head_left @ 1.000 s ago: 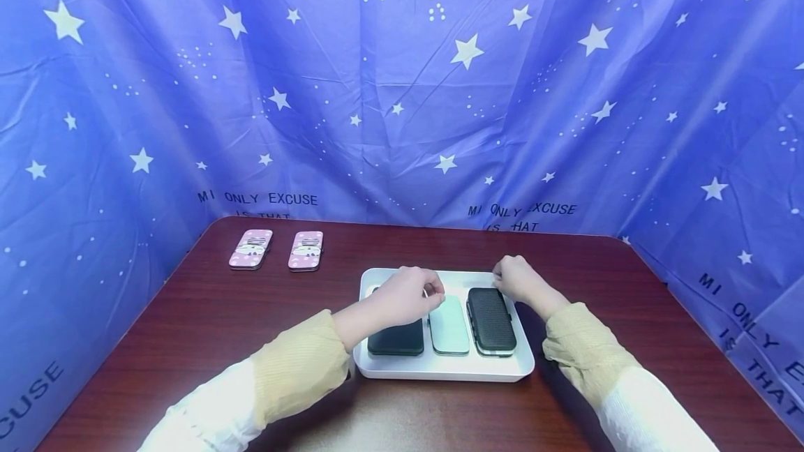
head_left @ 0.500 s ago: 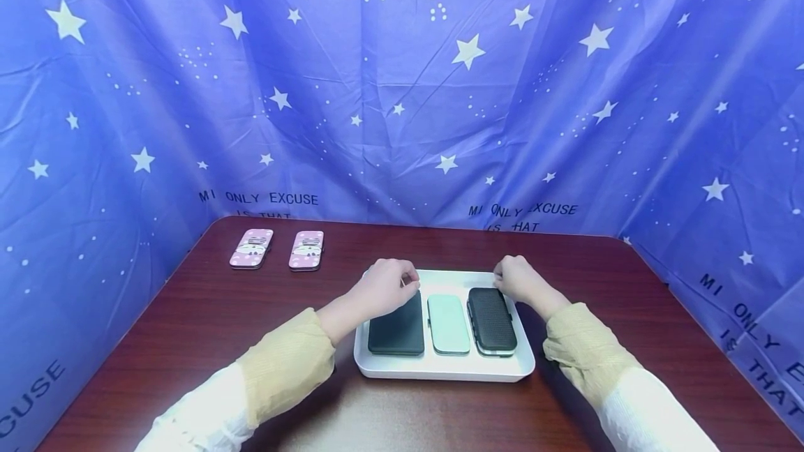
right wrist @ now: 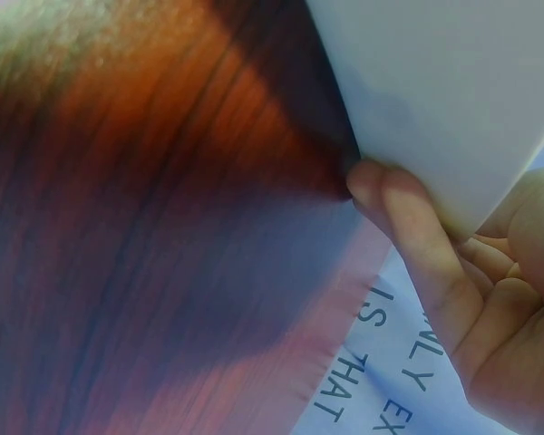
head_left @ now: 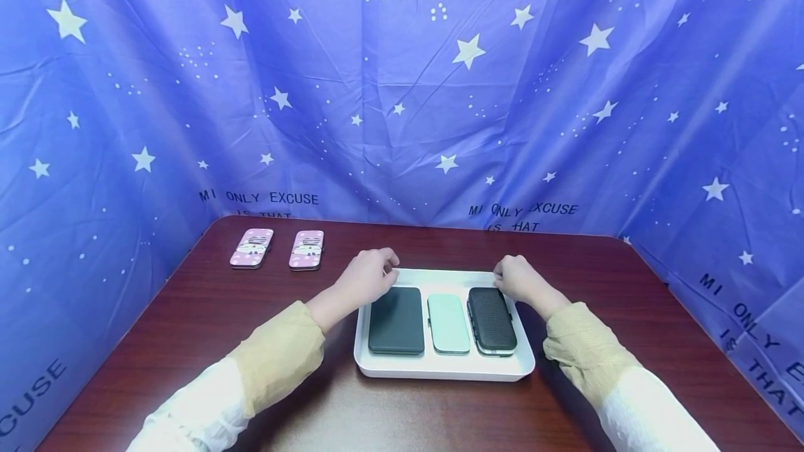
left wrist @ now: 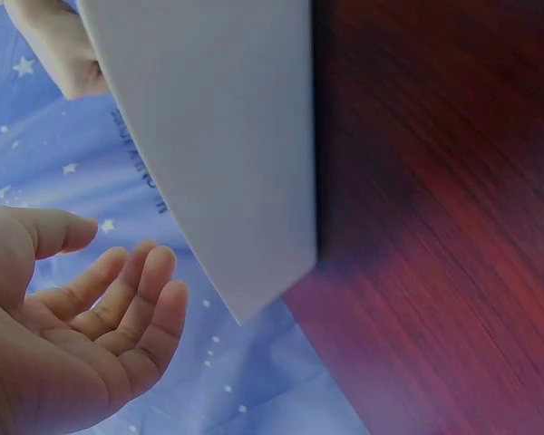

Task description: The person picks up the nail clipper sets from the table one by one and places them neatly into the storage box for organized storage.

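A white tray point(head_left: 444, 370) on the table holds three flat cases: a plain black one point(head_left: 396, 321) at left, a mint green one point(head_left: 449, 324) in the middle, and a black textured one point(head_left: 492, 319) at right. My right hand point(head_left: 521, 280) grips the tray's far right corner; in the right wrist view its fingers point(right wrist: 426, 240) curl round the white wall point(right wrist: 444, 100). Near the far left corner is my left hand point(head_left: 363, 279). In the left wrist view this hand point(left wrist: 91, 335) holds nothing, its fingers loosely bent, apart from the tray wall point(left wrist: 218, 136).
Two pink cases with a white cartoon print, a left one point(head_left: 252, 248) and a right one point(head_left: 306, 250), lie at the back left of the dark red wooden table point(head_left: 188, 326). A blue star-patterned curtain point(head_left: 402, 89) hangs behind and at both sides.
My left hand has moved left from above the mint green case, over the black case, to the tray's far left corner. The right hand has stayed at its corner.
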Demonstrator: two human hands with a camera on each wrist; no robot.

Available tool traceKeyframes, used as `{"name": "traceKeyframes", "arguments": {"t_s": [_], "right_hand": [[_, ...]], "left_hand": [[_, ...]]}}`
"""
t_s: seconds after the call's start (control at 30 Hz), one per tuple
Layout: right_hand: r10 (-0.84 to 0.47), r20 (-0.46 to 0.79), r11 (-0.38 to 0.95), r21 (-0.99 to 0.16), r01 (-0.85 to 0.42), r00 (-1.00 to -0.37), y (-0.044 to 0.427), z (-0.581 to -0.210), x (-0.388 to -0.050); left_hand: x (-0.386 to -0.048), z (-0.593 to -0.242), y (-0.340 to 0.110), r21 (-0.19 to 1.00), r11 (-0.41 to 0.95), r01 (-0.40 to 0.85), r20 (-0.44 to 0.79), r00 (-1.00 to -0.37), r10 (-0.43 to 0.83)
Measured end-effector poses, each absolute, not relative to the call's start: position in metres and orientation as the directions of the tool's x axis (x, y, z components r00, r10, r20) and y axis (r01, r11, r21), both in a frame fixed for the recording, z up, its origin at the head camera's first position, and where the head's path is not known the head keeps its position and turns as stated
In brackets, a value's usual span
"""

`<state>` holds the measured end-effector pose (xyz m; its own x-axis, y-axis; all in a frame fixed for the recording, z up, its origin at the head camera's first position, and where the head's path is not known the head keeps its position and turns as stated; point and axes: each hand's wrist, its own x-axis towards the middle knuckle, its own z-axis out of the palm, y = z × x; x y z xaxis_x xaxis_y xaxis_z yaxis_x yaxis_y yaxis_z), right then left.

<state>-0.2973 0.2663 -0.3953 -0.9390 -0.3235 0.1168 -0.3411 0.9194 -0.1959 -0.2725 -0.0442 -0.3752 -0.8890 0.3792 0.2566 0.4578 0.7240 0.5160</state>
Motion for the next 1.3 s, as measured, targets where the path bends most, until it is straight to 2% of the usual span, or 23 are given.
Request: {"name": "traceKeyframes", "arguments": {"t_s": [0.17, 0.37, 0.73, 1.3], "right_hand": [[-0.326, 0.115, 0.919, -0.196, -0.343, -0.938, 0.266, -0.394, -0.298], [-0.324, 0.111, 0.921, -0.190, -0.340, -0.940, 0.266, -0.395, -0.298], [-0.320, 0.113, 0.922, -0.190, -0.337, -0.941, 0.267, -0.397, -0.300], [-0.297, 0.071, 0.934, -0.186, -0.305, -0.952, 0.267, -0.399, -0.302]], "left_hand": [[-0.281, -0.377, -0.052, 0.511, 0.743, 0.432, 0.263, -0.902, 0.344], [-0.290, -0.380, -0.061, 0.477, 0.752, 0.455, 0.303, -0.888, 0.346], [-0.302, -0.382, -0.078, 0.370, 0.802, 0.469, 0.337, -0.872, 0.354], [-0.321, -0.390, -0.110, 0.282, 0.893, 0.352, 0.329, -0.909, 0.254]]}}
